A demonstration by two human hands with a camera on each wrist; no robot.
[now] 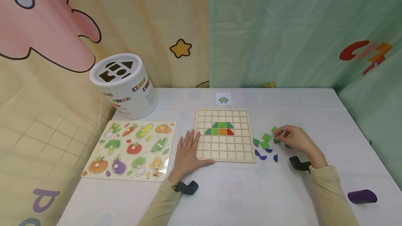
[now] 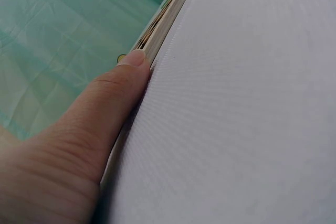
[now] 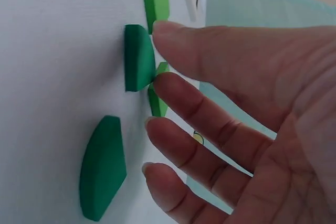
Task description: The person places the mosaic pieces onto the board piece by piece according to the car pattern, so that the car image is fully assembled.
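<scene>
My left hand (image 1: 188, 156) rests on the left front corner of a wooden grid board (image 1: 208, 152), fingers spread over its left side. In the left wrist view the thumb (image 2: 113, 90) lies along the board's front edge. Green, orange and red pieces (image 1: 222, 132) form a stepped dome in the grid. Right of the board, my right hand (image 1: 295, 138) reaches down over loose green pieces (image 1: 266, 137). Its thumb and index fingertips are right at a dark green rounded piece (image 3: 139, 59), parted; another dark green piece (image 3: 103, 169) lies nearer the wrist. Several blue rounded pieces (image 1: 263, 157) lie closer to me.
Behind the board lies a small picture card (image 1: 223, 99) showing a coloured shape on a grid. A vegetable puzzle board (image 1: 125, 149) lies on the left, with a white bucket (image 1: 135, 93) with a shape-cut lid behind it. A purple cylinder (image 1: 361, 196) lies at the right front.
</scene>
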